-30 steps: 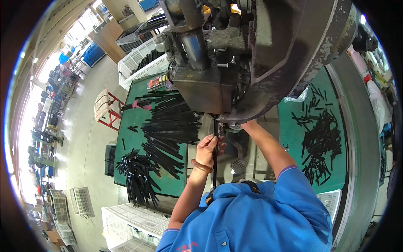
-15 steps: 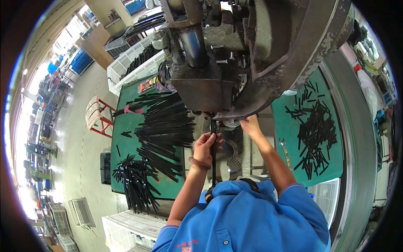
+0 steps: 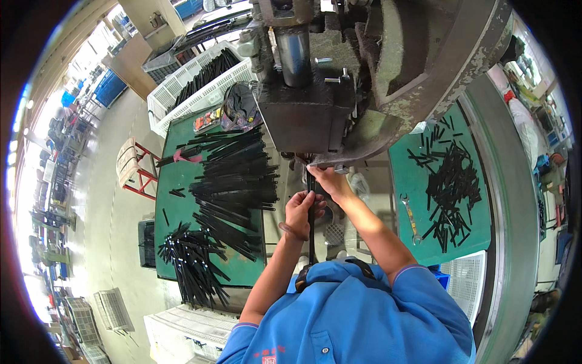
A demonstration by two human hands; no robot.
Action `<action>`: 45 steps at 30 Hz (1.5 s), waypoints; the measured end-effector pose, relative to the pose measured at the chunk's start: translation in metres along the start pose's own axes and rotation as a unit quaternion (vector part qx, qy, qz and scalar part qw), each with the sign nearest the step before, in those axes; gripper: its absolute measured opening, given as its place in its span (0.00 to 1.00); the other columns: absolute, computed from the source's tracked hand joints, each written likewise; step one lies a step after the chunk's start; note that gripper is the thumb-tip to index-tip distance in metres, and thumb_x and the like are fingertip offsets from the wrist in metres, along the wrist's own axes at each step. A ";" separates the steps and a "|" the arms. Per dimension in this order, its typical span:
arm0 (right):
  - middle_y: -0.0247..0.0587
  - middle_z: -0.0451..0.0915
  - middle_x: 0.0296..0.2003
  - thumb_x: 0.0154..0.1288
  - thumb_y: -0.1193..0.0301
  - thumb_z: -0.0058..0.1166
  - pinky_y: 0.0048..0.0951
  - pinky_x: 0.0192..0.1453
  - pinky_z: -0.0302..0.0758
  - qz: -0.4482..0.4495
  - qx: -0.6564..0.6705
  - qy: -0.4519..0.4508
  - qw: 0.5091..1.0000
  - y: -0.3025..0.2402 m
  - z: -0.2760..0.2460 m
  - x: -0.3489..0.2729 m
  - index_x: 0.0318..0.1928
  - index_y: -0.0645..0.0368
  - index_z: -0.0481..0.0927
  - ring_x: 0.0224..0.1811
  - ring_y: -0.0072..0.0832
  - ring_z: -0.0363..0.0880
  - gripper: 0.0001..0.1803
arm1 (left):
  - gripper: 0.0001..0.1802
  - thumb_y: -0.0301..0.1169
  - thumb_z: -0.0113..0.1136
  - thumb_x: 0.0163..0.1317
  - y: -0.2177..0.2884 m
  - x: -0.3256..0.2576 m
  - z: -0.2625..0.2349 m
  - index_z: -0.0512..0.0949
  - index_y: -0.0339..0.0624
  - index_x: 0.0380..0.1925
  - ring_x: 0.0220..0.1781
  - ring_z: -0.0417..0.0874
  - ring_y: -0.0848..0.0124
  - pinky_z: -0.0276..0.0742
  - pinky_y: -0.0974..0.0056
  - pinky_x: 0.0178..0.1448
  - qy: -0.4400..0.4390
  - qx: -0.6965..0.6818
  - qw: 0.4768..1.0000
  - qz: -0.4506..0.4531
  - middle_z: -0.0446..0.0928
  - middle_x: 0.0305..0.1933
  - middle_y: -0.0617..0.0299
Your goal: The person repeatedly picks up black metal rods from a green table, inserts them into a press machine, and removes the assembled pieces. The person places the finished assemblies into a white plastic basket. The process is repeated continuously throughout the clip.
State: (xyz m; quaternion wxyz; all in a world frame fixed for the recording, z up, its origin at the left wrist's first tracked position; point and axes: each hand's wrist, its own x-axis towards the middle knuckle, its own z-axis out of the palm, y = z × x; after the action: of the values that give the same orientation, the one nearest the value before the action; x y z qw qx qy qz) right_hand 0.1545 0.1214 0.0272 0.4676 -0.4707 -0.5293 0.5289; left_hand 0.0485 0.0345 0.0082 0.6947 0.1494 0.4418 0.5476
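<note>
A long black strip [image 3: 312, 233] runs upright in front of my chest, its far end reaching under the dark metal head of a press [image 3: 300, 118]. My left hand [image 3: 300, 212] is closed round the strip partway along. Farther up, my right hand [image 3: 330, 182] pinches the strip near its far end, just below the press head. The machine's lower edge hides the very tip of the strip. Left of my hands, many long black strips [image 3: 233, 182] lie fanned out on a green table [image 3: 176, 212].
On the right, a green table [image 3: 403, 176] bears a heap of short black pieces [image 3: 451, 188] and a wrench [image 3: 411, 219]. A white crate [image 3: 160, 112] with black strips stands far left. Beside the left table are a red-framed stool [image 3: 140, 170] and a dark bin [image 3: 147, 242].
My right hand has moved left from beside the press to the far end of the strip. The left hand keeps its hold on the strip. The view has shifted slightly.
</note>
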 end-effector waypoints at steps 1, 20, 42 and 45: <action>0.32 0.78 0.29 0.52 0.66 0.62 0.26 0.34 0.71 0.068 0.035 0.032 0.997 0.015 0.003 0.006 0.37 0.62 0.77 0.28 0.23 0.73 0.15 | 0.06 0.32 0.54 0.64 0.000 0.000 0.001 0.70 0.42 0.36 0.34 0.82 0.68 0.79 0.67 0.32 -0.002 -0.008 1.000 -0.008 0.79 0.35 0.59; 0.37 0.70 0.15 0.67 0.60 0.49 0.27 0.22 0.66 -0.006 -0.113 -0.043 0.993 -0.003 -0.005 -0.029 0.41 0.65 0.75 0.15 0.21 0.68 0.18 | 0.10 0.33 0.48 0.68 -0.008 -0.035 -0.035 0.69 0.41 0.43 0.33 0.82 0.70 0.78 0.68 0.32 -0.048 0.134 0.990 -0.012 0.80 0.36 0.56; 0.26 0.72 0.23 0.62 0.65 0.56 0.18 0.21 0.66 0.181 0.008 -0.099 0.978 0.002 -0.015 -0.088 0.33 0.61 0.76 0.20 0.14 0.68 0.11 | 0.10 0.32 0.50 0.66 0.039 -0.068 -0.048 0.70 0.38 0.43 0.11 0.66 0.81 0.57 0.75 0.13 -0.094 0.173 0.980 -0.010 0.74 0.23 0.64; 0.26 0.72 0.23 0.62 0.65 0.56 0.18 0.21 0.65 0.178 0.001 -0.102 0.979 0.003 -0.014 -0.090 0.34 0.61 0.77 0.19 0.13 0.67 0.11 | 0.10 0.31 0.50 0.66 0.045 -0.070 -0.049 0.71 0.38 0.42 0.12 0.66 0.82 0.57 0.75 0.13 -0.106 0.178 0.978 -0.003 0.74 0.23 0.64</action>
State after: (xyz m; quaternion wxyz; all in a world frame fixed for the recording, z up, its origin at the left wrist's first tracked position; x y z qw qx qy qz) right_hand 0.1793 0.0336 0.0249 0.3096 -0.5006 -0.4813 0.6495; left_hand -0.0188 -0.0253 0.0434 0.7015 0.3266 0.4567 0.4389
